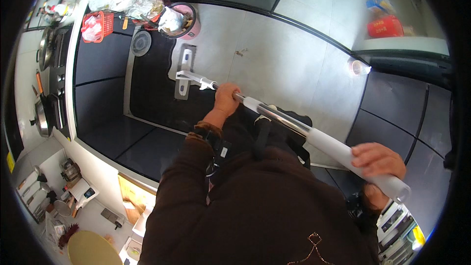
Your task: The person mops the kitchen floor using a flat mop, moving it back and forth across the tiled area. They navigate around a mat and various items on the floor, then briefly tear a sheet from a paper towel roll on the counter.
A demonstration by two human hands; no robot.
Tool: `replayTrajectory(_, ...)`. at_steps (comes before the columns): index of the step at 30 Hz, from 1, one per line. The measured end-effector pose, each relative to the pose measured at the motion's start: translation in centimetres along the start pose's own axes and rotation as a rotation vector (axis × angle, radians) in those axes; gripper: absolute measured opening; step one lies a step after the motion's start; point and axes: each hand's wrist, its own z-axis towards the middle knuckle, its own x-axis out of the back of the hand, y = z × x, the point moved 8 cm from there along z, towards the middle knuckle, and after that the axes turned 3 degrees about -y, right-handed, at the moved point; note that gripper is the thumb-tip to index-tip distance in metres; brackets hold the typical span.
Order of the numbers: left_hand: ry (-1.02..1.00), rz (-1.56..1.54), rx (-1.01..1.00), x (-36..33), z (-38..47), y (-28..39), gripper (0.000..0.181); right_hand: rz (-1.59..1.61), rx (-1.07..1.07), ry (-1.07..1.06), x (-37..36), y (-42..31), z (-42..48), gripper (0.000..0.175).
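A flat mop with a metal and white pole (283, 117) runs slantwise across the view. My left hand (226, 98) grips the lower part of its pole, near the white joint. Around the thick white grip at the upper end is my right hand (379, 162), slightly blurred. The mop's rectangular head (183, 84) lies flat at the edge of the black floor mat (151, 84), partly on the mat and partly on the pale tiles. A small bit of brown debris (241, 52) lies on the floor beyond the mop head.
A pink trash bin (193, 25), filled with waste, stands beyond the mop head. Near it are a round lid-like disc (141, 43) and a red basket (110, 25). A clear plastic cup (357, 67) sits by the right-hand cabinets. Pans (42, 117) rest along the left counter.
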Motion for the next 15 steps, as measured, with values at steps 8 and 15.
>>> replayTrajectory(8, -0.153, 0.041, -0.092, -7.9, 3.6, 6.0, 0.014, -0.234, 0.138, -0.093, 6.4, -3.0, -2.6, 0.028)
replayTrajectory(15, -0.092, -0.206, -0.187, -8.2, 5.2, 13.8, 0.013, -0.127, 0.387, -0.242, 11.2, -6.2, -8.0, 0.033)
